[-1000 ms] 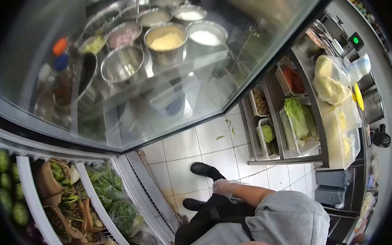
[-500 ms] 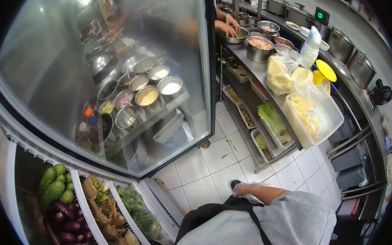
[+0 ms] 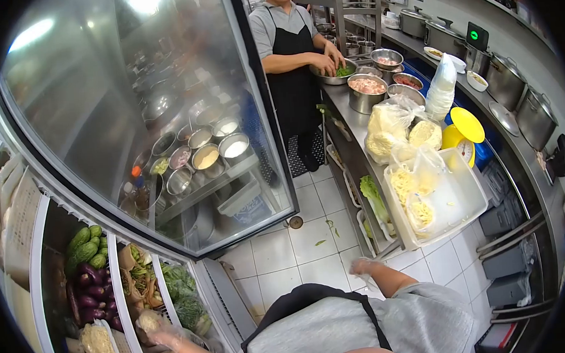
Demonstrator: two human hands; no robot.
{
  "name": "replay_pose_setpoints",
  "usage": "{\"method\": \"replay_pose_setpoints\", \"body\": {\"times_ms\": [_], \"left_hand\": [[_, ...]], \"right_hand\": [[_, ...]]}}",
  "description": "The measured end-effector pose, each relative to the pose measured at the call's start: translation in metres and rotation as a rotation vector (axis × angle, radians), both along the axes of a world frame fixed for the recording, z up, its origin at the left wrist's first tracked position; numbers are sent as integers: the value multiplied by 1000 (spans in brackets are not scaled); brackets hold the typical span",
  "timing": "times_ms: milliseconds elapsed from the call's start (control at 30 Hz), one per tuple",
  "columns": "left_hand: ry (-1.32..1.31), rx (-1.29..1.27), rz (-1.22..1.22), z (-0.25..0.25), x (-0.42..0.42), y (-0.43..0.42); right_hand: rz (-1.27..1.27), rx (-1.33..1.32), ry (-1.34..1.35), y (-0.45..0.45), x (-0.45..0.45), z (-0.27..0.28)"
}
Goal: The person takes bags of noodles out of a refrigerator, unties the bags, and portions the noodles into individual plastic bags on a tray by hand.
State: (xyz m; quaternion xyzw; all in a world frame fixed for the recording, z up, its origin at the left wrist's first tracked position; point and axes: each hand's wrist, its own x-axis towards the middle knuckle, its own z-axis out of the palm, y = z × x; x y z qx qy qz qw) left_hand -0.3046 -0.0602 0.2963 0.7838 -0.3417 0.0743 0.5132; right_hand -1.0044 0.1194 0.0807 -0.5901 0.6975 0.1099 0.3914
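Note:
My left hand [image 3: 165,337], in a clear plastic glove, reaches into the open fridge at the lower left. Its fingers are closed round a pale bundle [image 3: 151,321] on the middle shelf, beside bagged greens [image 3: 185,296]. My right hand [image 3: 362,267], also gloved, hangs over the tiled floor near the end of the steel counter. Its fingers are small and blurred, so whether they hold anything is unclear. Eggplants [image 3: 95,292] and green gourds [image 3: 87,247] lie on the shelf to the left.
The glass fridge door [image 3: 184,130] stands open ahead. A co-worker [image 3: 289,55] handles greens in a metal bowl [image 3: 338,71]. On the counter are bagged noodles [image 3: 385,133], a plastic bin [image 3: 459,196], a yellow scale [image 3: 464,128] and bowls of meat [image 3: 366,86].
My left hand has come into view inside the fridge, on the pale bundle. The view has lifted and now shows the co-worker's body. My right hand has moved outward from my body.

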Motion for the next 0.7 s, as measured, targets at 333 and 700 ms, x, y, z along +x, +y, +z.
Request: {"method": "replay_pose_setpoints", "body": {"times_ms": [333,700], "left_hand": [[978,-543,-203,123,-230,28],[918,-413,-553,97,-239,7]], "right_hand": [[-551,339,-7,115,-79,11],[56,-119,-145,65,-48,-75]]}}
